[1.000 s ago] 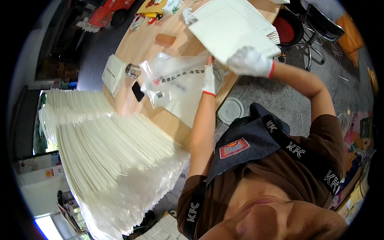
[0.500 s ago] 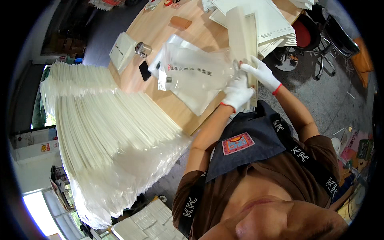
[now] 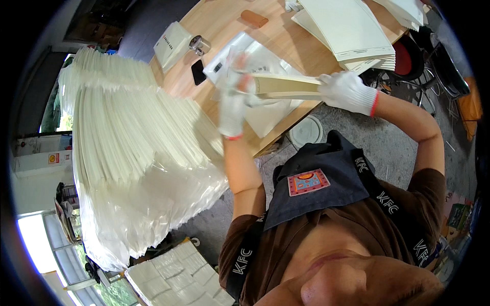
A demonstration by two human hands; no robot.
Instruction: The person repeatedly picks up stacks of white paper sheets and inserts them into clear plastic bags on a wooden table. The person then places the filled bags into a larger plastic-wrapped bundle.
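My right hand point(image 3: 349, 93), in a white knit glove with a red cuff, is closed around one end of a few cream card sheets point(image 3: 293, 87). The sheets bow and part slightly as they stretch leftward above the table's near edge. At their other end is my left hand point(image 3: 233, 109), gloved the same way and smeared by motion, so its grip is unclear. Something orange shows at its fingertips. Clear plastic blurs around that hand. Beneath the sheets, clear plastic bags point(image 3: 263, 122) lie flat on the table.
A phone point(image 3: 198, 72), a metal cup point(image 3: 199, 45), a white packet point(image 3: 172, 47) and a brown roll point(image 3: 253, 19) lie on the wooden table point(image 3: 217, 23). Cream boards point(image 3: 347, 28) are piled far right. Bagged stacks point(image 3: 143, 137) rise at left. A white bucket point(image 3: 306, 131) stands below.
The sheets have swung from upright to roughly level. My left hand has moved left and up, my right hand slightly right. The printed bag no longer stands puffed out on the table.
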